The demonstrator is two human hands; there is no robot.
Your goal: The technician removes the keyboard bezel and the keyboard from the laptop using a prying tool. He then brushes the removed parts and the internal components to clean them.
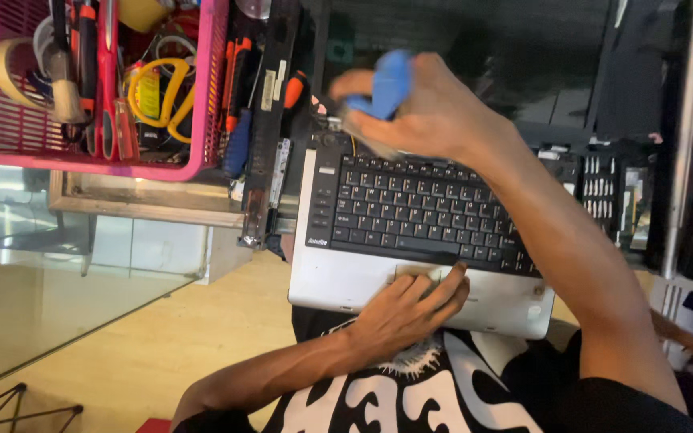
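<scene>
1 laptop [411, 232] on lap, left hand [407, 309] flat on its palmrest, right hand [419, 108] gripping 1 blue tool [382, 88]

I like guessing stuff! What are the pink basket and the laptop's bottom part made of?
The pink basket looks like moulded plastic: bright even colour and a slotted grid wall. The laptop has a silver-grey palm rest with a smooth matte sheen, probably painted plastic, though metal can't be ruled out. Its keys look like black matte plastic.

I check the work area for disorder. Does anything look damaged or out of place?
Nothing looks damaged. The pink plastic basket is crammed with jumbled tools. The right hand, blurred, holds a blue-handled tool over the silver laptop.
</scene>
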